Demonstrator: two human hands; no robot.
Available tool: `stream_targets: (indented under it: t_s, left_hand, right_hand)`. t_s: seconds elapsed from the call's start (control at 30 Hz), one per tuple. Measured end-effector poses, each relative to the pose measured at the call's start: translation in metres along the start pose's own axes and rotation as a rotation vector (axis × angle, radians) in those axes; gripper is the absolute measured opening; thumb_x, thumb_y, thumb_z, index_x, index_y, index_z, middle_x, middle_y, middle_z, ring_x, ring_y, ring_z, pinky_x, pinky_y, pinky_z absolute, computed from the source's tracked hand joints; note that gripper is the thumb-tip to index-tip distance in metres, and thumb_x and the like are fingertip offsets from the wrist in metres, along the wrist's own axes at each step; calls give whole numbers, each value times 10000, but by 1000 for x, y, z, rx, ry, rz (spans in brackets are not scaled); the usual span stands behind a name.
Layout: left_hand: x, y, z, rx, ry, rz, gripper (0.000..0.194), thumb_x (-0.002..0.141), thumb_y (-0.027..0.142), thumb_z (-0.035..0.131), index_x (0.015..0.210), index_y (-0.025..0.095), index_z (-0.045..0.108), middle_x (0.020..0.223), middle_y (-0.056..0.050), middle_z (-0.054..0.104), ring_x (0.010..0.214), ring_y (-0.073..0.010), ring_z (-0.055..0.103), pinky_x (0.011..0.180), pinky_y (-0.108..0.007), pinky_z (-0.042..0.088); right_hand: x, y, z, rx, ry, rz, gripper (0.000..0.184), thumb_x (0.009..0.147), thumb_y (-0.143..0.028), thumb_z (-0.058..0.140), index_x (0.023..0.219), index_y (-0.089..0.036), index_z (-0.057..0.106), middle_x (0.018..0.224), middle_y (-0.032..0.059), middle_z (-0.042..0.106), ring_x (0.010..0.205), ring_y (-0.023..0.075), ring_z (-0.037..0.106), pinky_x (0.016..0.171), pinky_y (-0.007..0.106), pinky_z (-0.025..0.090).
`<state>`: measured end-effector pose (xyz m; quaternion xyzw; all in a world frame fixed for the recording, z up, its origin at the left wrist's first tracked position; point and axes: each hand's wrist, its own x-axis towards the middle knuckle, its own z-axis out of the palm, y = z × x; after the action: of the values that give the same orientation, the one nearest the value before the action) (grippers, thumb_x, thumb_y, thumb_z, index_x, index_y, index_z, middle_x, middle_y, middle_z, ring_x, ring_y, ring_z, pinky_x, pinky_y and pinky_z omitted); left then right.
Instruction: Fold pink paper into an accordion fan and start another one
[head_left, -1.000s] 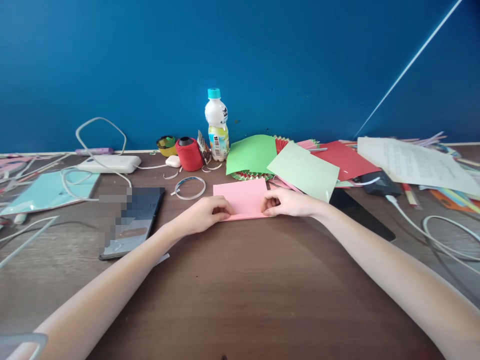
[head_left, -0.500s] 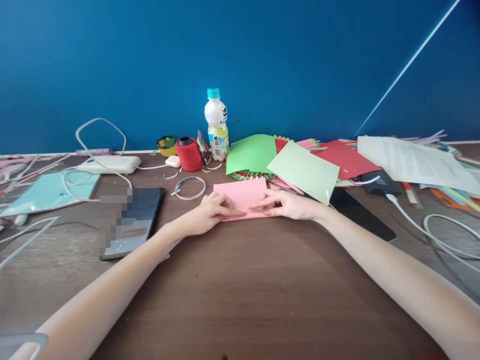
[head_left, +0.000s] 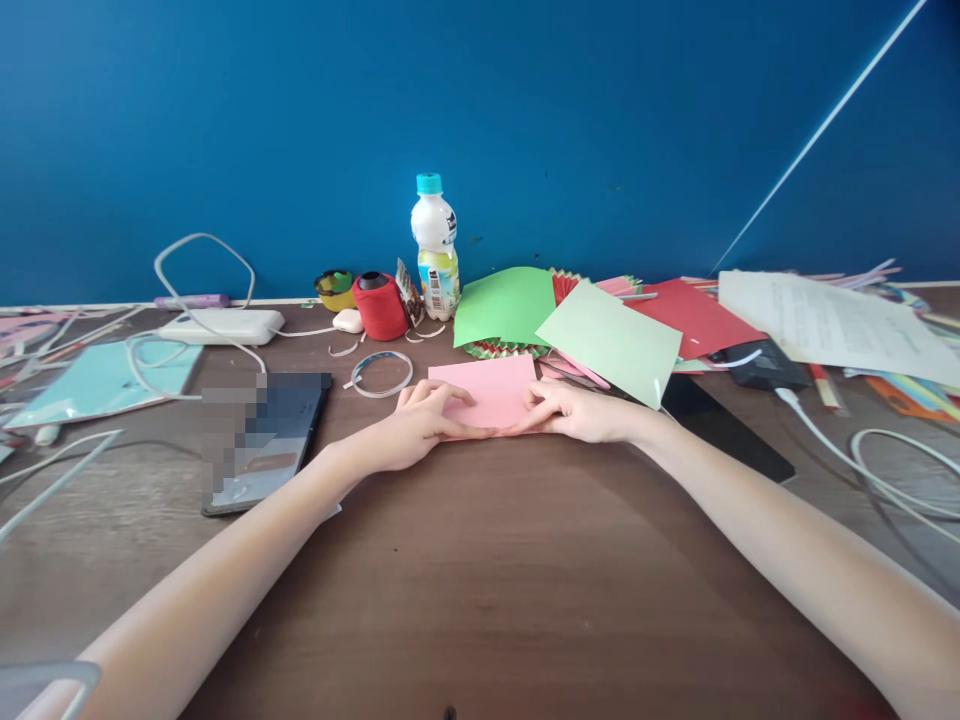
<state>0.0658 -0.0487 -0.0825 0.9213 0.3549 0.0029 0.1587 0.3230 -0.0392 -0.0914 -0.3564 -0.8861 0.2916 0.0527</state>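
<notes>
A sheet of pink paper (head_left: 491,388) lies on the brown table. My left hand (head_left: 420,423) holds its near left part, the thumb along the near edge and the fingers curled over the top. Opposite, my right hand (head_left: 577,410) grips the near right part with bent fingers on the paper and the thumb at the edge. Both thumbs point towards each other along that edge. Just behind the pink sheet are a bright green sheet (head_left: 505,305) and a pale green sheet (head_left: 619,338).
A bottle (head_left: 435,250) stands near the blue wall beside a red roll (head_left: 381,305). To the left are a tablet (head_left: 281,450), a white power strip (head_left: 221,326) and loose cables. On the right lie a black phone (head_left: 724,425), a red sheet (head_left: 694,318) and a printed page (head_left: 832,325).
My right fingers have drawn back and curled, where before they stretched across the pink paper. My thumbs now lie along its near edge. The paper has hardly moved.
</notes>
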Motion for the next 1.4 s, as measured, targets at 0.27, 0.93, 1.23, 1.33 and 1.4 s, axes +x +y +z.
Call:
stream_targets:
  t_s: [0.27,0.93,1.23,1.33,1.4]
  left_hand:
    - [-3,1,3,-45,213,43,300,879,200,380,1060,267,611,1058,-49,508,989,-180,421,903,-340,338]
    - [-9,10,-30,-962,-22,-188,259,811,400,470,874,164,554,812,-17,595,716,-125,550,611,-232,419]
    - [0,1,-11,-163,205,-120,175,805,206,437,864,178,600,856,-27,605,767,-148,561,693,-274,435]
    - [-1,1,-10,-75,220,-69,192,808,181,421,881,182,599,886,-33,586,787,-149,550,693,-273,431]
    - [-1,1,-10,-56,209,-64,202,805,165,417,892,187,598,884,-31,580,792,-150,545,686,-271,427]
  right_hand:
    - [-2,3,1,64,64,-21,290,866,-276,460,1101,-346,615,741,10,395,734,148,403,695,280,354]
    - [-6,-17,-17,761,243,83,267,706,-374,637,852,-153,671,857,53,651,774,161,568,697,289,409]
    - [0,-4,-4,8,408,24,130,788,-207,527,757,-195,653,884,45,601,871,181,518,778,335,390]
    - [0,-1,-5,-19,370,0,146,797,-186,516,785,-196,661,846,42,602,832,173,520,765,329,394]
    - [0,2,-6,-22,338,-6,150,794,-183,519,798,-200,668,828,36,608,805,169,524,737,319,398]
